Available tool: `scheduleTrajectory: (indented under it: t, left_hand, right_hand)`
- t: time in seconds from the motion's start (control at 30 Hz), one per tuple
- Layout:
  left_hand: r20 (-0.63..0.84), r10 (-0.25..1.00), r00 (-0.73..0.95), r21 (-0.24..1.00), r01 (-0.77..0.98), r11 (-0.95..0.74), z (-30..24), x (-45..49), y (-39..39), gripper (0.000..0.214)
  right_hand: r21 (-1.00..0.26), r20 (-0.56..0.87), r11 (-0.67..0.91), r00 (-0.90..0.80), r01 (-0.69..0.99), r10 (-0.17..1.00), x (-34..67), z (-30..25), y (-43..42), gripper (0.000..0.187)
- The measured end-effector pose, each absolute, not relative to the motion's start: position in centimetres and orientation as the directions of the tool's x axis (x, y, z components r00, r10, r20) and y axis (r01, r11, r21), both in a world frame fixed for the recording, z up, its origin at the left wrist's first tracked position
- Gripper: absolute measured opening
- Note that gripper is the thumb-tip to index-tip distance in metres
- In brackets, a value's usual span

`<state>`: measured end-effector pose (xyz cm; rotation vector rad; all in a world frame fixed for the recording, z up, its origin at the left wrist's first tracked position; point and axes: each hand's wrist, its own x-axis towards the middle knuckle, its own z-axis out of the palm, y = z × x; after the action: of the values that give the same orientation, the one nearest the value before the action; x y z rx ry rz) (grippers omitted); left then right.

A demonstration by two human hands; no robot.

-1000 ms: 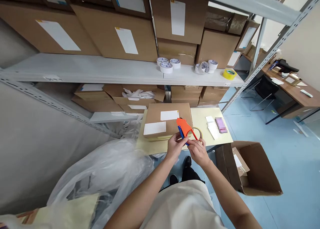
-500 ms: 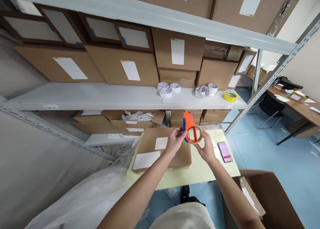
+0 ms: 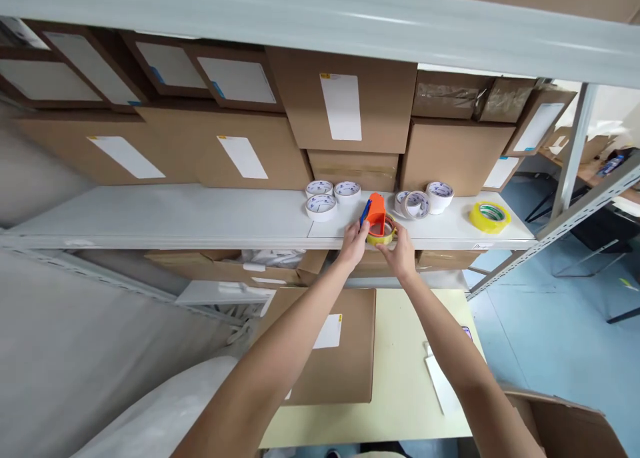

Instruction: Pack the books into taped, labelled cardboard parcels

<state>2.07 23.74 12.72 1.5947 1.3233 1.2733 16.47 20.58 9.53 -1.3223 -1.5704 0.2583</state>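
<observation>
Both my hands are on an orange tape dispenser [image 3: 376, 208] with a blue part at its left and a yellowish tape roll in it. My left hand [image 3: 354, 245] is closed on its left side. My right hand [image 3: 400, 250] grips the tape roll side from the right. The dispenser is at the front edge of the grey shelf [image 3: 240, 211]; whether it rests on the shelf I cannot tell. White tape rolls [image 3: 321, 207] stand just left of it, and more white rolls [image 3: 417, 205] to its right. A yellow tape roll [image 3: 489, 217] lies farther right.
Cardboard boxes [image 3: 345, 105] fill the back of the shelf, beneath a thick shelf beam [image 3: 320, 28]. Below, a closed cardboard box [image 3: 350, 371] lies on the pale yellow table [image 3: 405, 358]. An open carton [image 3: 565, 425] stands at lower right.
My hands have carried the tape dispenser from above the table up and forward to the shelf. The view has moved closer to the shelf, and the phone is now mostly hidden behind my right arm.
</observation>
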Motion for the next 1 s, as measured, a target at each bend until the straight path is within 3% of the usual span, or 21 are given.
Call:
scheduleTrajectory:
  t: [0.3, 0.47, 0.63, 0.77, 0.87, 1.0]
  left_hand:
    - [0.322, 0.944, 0.065, 0.848, 0.423, -0.319, 11.5, 2.5, 25.2, 0.061]
    - [0.309, 0.948, 0.07, 0.836, 0.455, -0.306, 9.1, 1.4, 22.1, 0.08]
    - [0.402, 0.915, 0.027, 0.767, 0.536, -0.352, 5.7, -3.7, 15.6, 0.068]
    - [0.284, 0.943, -0.176, 0.738, 0.668, -0.098, 1.5, -12.0, 10.2, 0.058]
    - [0.164, 0.929, -0.333, 0.695, 0.707, 0.131, -2.4, -18.6, 6.8, 0.066]
    - [-0.171, 0.866, -0.469, 0.73, 0.53, 0.431, -6.9, -24.0, 3.5, 0.064]
  right_hand:
    - [-0.612, 0.487, 0.217, 0.145, 0.761, 0.861, 15.6, 8.8, 23.3, 0.059]
    - [-0.546, 0.563, 0.283, 0.095, 0.788, 0.821, 15.2, 7.4, 20.7, 0.071]
    - [-0.566, 0.586, 0.344, 0.072, 0.749, 0.807, 15.2, 1.9, 12.9, 0.074]
    - [-0.69, 0.394, 0.22, 0.103, 0.689, 0.913, 15.7, -5.7, 4.1, 0.074]
    - [-0.817, 0.081, -0.016, 0.141, 0.576, 0.987, 16.0, -10.5, -2.4, 0.083]
    - [-0.878, -0.136, -0.139, 0.04, 0.459, 0.99, 15.2, -13.4, -8.0, 0.092]
